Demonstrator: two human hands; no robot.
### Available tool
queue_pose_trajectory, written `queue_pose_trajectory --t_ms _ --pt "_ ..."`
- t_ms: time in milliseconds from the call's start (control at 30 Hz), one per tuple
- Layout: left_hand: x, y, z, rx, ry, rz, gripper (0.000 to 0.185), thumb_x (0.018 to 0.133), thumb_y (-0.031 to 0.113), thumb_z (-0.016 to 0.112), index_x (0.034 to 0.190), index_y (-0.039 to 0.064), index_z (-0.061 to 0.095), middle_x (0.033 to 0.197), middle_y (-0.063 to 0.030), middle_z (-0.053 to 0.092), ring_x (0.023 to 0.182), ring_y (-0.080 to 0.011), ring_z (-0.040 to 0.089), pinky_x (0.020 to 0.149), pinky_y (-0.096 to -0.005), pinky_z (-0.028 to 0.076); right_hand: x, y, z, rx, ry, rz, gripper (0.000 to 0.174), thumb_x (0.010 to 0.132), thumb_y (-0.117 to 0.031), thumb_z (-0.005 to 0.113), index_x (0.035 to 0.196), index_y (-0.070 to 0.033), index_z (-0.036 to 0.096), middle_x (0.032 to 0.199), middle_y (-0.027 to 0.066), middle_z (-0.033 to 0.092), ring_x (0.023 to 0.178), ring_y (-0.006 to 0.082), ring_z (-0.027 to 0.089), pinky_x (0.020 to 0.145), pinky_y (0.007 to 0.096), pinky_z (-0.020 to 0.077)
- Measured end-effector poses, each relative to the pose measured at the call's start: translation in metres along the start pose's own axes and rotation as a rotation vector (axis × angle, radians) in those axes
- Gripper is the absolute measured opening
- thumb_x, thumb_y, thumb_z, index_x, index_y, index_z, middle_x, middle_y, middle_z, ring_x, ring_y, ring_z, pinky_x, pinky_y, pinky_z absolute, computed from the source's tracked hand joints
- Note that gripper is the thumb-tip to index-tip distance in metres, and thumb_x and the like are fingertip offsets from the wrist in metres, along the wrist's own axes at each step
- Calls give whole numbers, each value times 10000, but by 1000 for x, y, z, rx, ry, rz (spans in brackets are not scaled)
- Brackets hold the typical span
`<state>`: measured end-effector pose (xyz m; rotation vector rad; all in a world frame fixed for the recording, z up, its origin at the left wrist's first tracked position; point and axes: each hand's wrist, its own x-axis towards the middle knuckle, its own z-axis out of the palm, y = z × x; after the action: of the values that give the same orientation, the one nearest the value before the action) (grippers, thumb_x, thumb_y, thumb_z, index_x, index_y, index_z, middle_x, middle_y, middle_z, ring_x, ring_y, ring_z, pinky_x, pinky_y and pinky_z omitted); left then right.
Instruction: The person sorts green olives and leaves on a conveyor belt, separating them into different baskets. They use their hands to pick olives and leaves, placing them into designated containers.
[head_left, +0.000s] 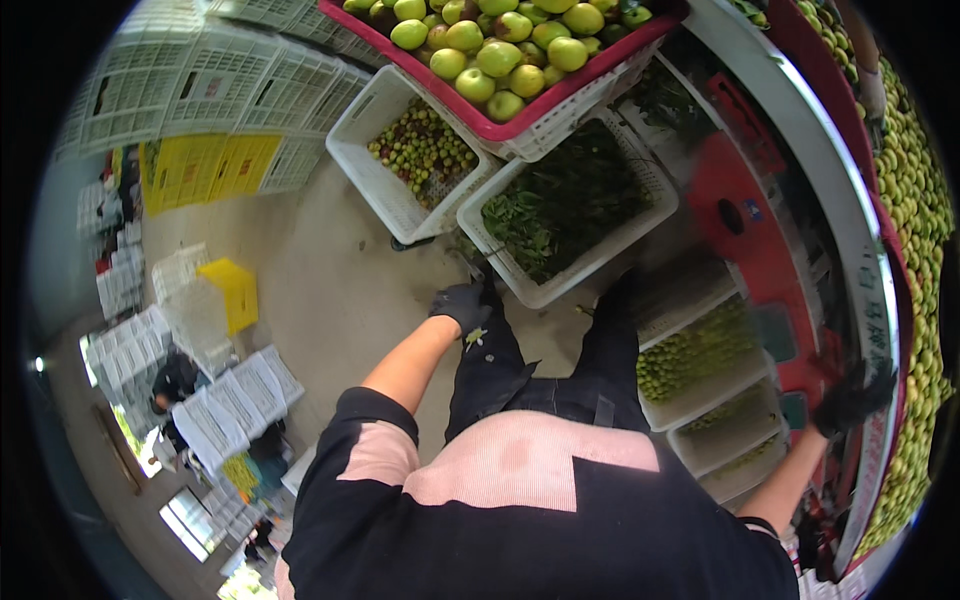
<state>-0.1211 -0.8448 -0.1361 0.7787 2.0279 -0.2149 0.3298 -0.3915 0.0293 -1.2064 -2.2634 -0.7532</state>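
My left hand (459, 306), in a dark glove, is lowered beside my left thigh, its fingers partly hidden and blurred. A pale green leaf bit (475, 339) shows on the dark trousers just below it. My right hand (851, 401), also gloved, is at the metal side rail (862, 300) of a sorting machine; whether it grips the rail is unclear. Beyond that rail lies a long bed of green-yellow fruit (911, 247), likely jujubes. Before me a red-rimmed crate (480, 127) stands heaped with the same fruit.
A white crate (364, 124) holds small brownish-green fruit; another crate (517, 289) holds leaves and twigs. Crates of green fruit (697, 352) stand beside my right leg. Crates (225, 82) are stacked at upper left. Another person's arm (870, 90) reaches over the fruit bed. People work at far left.
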Motion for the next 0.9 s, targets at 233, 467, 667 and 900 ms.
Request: queue_pose_trajectory --t_ms 233,467,667,900 --pt "192 -47 67 265 -22 175 437 846 197 513 1259 59 480 1335 -197 447 1207 -348 460 953 -444 428 -225 -395 -22 856 -977 372 313 816 -141 606 1128 -127 636 977 168 656 878 339 639 754 401 511" --pt "318 -60 164 83 -174 96 658 884 202 452 1488 147 198 1356 -213 454 1166 -350 518 929 -449 447 -309 -513 33 1006 -1110 362 258 829 -235 662 1064 -130 683 936 108 676 806 276 656 687 361 519" --pt "286 -102 122 -786 -584 211 328 950 342 454 1080 68 580 629 -51 532 535 -214 497 503 -337 387 -352 -515 125 1138 -1036 540 250 860 -219 627 1076 -104 675 968 121 672 863 287 652 757 346 515" --pt "187 -150 51 -1151 -710 133 208 962 253 500 1052 90 594 568 45 403 418 -74 338 368 -236 240 -345 -506 100 1196 -1217 500 260 872 -223 630 1080 -75 676 1001 143 676 920 263 652 816 332 506"
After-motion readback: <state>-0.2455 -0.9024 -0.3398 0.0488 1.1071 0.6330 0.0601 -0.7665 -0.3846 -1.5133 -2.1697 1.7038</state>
